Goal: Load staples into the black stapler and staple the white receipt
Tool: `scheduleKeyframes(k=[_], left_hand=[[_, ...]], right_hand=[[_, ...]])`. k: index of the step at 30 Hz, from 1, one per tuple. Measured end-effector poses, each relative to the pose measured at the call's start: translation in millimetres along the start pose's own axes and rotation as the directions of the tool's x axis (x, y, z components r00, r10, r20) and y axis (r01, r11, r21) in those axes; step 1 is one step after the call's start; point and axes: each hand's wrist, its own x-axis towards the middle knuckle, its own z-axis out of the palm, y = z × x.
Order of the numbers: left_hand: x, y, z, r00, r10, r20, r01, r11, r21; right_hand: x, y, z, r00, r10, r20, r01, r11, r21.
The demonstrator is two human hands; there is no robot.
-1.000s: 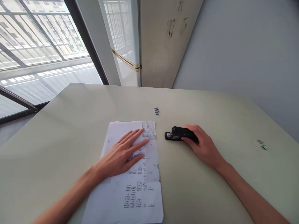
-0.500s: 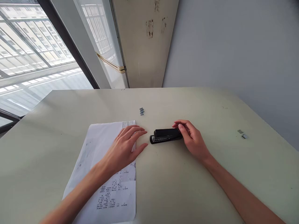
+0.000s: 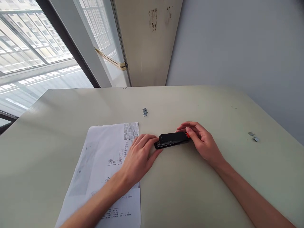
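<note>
A black stapler (image 3: 173, 139) lies on the table between my hands, its length running left to right. My left hand (image 3: 142, 154) has its fingertips and thumb closed around the stapler's left end, while its forearm crosses the printed paper (image 3: 82, 161). At the stapler's right end, my right hand (image 3: 199, 139) grips with thumb and fingers. A small red part (image 3: 187, 135) shows beside the right thumb. Some of the right fingers are hidden behind the thumb and the stapler.
Several short strips of staples (image 3: 145, 112) lie on the table (image 3: 197, 193) beyond the stapler. Two small grey pieces (image 3: 256, 139) sit off to the right. Past the table stand a wall (image 3: 232, 41), a wooden panel (image 3: 144, 53) and a window (image 3: 26, 38).
My left hand has moved right from over the paper's edge and taken hold of the stapler's left end. A red part now shows at the right thumb. The view has shifted slightly.
</note>
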Motion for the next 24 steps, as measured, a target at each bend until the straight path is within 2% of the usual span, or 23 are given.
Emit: scheduleKeyframes(k=[5, 8, 10, 12, 14, 16, 20, 22, 24], left_hand=[[0, -1, -8.0, 0.997, -0.048, 0.053, 0.049, 0.999, -0.023], [2, -4, -20.5, 0.992, -0.074, 0.101, 0.087, 0.987, -0.136], [3, -7, -27.3, 0.997, -0.063, 0.041, 0.071, 0.964, -0.255], [5, -10, -31.3, 0.995, -0.073, -0.07, 0.042, 0.928, -0.371], [6, -12, -33.1, 0.981, -0.131, -0.146, 0.049, 0.885, -0.463], [7, -11, -34.4, 0.958, -0.238, -0.161, 0.124, 0.848, -0.514], [9, -9, -36.0, 0.89, -0.442, -0.112, 0.305, 0.759, -0.576], [10, -10, -34.9, 0.874, -0.48, -0.071, 0.33, 0.695, -0.639], [11, -12, -32.4, 0.865, -0.501, -0.018, 0.347, 0.622, -0.702]], right_hand=[[-1, -2, 2, 1.0, 0.004, -0.007, -0.004, 1.0, -0.003], [-2, -2, 3, 0.999, -0.002, -0.039, 0.002, 1.0, -0.015], [-2, -2, 4, 0.998, 0.002, -0.061, -0.004, 1.0, -0.025], [-2, -2, 5, 0.997, 0.006, -0.074, -0.008, 0.999, -0.032], [-2, -2, 5, 0.997, 0.004, -0.071, -0.007, 0.999, -0.044], [-3, -1, 4, 0.999, 0.003, -0.05, -0.006, 0.998, -0.056], [-4, -1, 2, 0.997, -0.009, 0.078, 0.02, 0.991, -0.132], [-5, -3, 2, 0.988, -0.039, 0.152, 0.071, 0.975, -0.21], [-6, -5, 2, 0.982, -0.062, 0.179, 0.109, 0.959, -0.262]])
